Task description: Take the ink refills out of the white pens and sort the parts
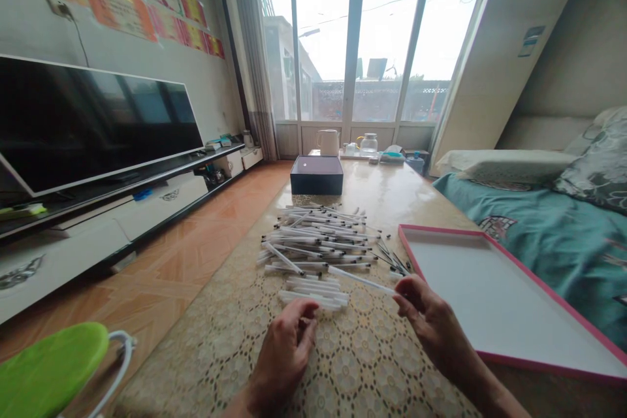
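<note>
The tabletop (235,339) runs away from me toward the window, its near part patterned with rounded flower shapes and dark dots, its far part shiny with daylight. The fingers of my right hand (431,313) are pinched on one end of a thin white tube (362,279), which I hold slanting toward the middle, its far end by the loose pile. My left hand (284,343) is at the near edge of a small stack of white tubes (313,287), its fingers curled and close together; I cannot tell whether they hold one. Just beyond the stack lies the pile of white sticks with black tips (318,235), heaped crosswise, with a few thin dark rods (392,256) to its right.

Past the pile sits an open dark blue box (317,184), and behind it a pale jug (328,142) and a glass pitcher (369,144). To my right is a shallow tray (484,287), white inside with a pink-red rim.

Beyond that, a teal cover (529,209) is spread over a low seat or bed, and a tall white cabinet-like unit (509,46) rises near the window (323,32). On my left, a large dark television (98,124) stands on a long low cabinet (161,209), colourful papers (115,3) cover the wall above, orange-brown tiles (210,235) make the floor, and a bright green seat (53,366) shows in the corner.
</note>
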Motion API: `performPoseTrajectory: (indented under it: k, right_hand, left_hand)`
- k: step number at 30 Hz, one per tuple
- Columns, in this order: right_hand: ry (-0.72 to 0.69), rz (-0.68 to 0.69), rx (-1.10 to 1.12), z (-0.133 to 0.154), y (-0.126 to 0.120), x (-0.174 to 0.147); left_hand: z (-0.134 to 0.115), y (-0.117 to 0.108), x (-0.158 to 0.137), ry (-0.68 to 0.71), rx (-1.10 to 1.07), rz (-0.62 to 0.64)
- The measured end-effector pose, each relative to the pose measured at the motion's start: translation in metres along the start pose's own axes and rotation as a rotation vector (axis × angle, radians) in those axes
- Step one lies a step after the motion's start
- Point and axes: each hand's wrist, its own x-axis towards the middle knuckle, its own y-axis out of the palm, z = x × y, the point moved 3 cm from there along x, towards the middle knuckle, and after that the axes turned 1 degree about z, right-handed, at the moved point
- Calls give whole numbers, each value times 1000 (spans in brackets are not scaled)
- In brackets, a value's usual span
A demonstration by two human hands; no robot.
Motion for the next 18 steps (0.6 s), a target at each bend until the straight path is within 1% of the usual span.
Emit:
performPoseTrajectory:
  k: [2,4,7,10,12,15,18]
  right_hand:
    - [-3,78,50,5,4,-4]
    - [-6,153,70,9,9,-8]
    - [-9,240,87,12,17,-11]
    - [-13,280,74,13,19,-12]
    - [-52,314,-5,18,17,-13]
    - [-168,336,-226,30,20,-16]
    - [-259,396,-395,40,38,-20]
  left_hand:
    - [1,-3,0,-11,14,-52]
    - [0,-6,-1,10,40,-55]
    - [-4,-7,1,92,112,46]
    - [-7,-6,1,189,227,170]
    - [-6,-4,0,225,302,221]
    - [-4,4,-4,263,412,262]
    - [-5,15,-10,335,534,285]
